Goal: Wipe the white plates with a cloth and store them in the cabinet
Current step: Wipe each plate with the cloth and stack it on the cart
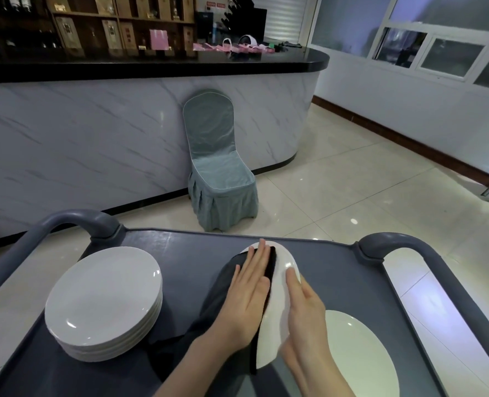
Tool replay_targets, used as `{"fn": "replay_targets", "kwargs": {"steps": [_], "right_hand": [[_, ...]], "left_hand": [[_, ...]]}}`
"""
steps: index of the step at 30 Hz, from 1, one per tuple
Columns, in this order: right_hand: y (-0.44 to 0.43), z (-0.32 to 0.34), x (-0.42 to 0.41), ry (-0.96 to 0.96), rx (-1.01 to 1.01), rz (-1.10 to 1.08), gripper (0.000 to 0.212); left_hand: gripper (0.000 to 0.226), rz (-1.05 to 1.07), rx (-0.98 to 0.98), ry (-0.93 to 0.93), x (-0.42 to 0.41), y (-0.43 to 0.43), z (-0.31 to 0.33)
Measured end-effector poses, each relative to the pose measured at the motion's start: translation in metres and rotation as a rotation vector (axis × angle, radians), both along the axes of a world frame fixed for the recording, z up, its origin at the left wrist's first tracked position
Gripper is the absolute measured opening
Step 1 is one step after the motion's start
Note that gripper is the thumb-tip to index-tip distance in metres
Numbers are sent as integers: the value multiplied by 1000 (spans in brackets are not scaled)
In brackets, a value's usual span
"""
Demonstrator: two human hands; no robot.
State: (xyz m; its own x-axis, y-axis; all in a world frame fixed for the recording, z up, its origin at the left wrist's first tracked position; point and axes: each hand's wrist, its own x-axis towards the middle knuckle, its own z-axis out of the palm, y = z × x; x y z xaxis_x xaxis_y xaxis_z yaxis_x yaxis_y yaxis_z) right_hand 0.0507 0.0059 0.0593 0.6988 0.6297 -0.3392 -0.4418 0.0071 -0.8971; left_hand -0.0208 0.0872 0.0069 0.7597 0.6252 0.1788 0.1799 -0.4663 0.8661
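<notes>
One white plate [280, 305] stands tilted on edge over the cart [194, 247]. The left hand [249, 299] presses a dark cloth [217, 299] flat against its left face, and the right hand [306, 308] lies flat on its right face. A stack [103, 299] of white plates sits at the cart's left; a single plate [360, 353] lies flat at the right

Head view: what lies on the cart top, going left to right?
Plate stack → left hand → tilted plate → right hand → flat plate.
</notes>
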Motion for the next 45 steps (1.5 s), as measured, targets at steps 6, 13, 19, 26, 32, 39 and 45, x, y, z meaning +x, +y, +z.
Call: {"fn": "replay_targets", "kwargs": {"steps": [6,13,19,26,32,39,45], "right_hand": [[-1,6,21,-32,36,-104,25],[-2,-6,-3,-3,8,-37,25],[8,4,21,22,56,-139,22],[4,-12,14,71,13,-120,26],[5,-2,24,59,44,-169,21],[-2,-11,19,55,18,-181,24],[-5,-19,5,-49,-9,-113,22]], "left_hand": [[52,11,-22,113,-22,-18,-17],[54,-18,-80,16,-12,-5,-4],[58,-56,251,294,-26,4,-38],[54,-165,20,93,-8,-14,-14],[52,-43,89,315,-18,13,-34],[53,-134,-54,29,-7,-35,-17],[48,-5,-127,186,-14,7,-25]]}}
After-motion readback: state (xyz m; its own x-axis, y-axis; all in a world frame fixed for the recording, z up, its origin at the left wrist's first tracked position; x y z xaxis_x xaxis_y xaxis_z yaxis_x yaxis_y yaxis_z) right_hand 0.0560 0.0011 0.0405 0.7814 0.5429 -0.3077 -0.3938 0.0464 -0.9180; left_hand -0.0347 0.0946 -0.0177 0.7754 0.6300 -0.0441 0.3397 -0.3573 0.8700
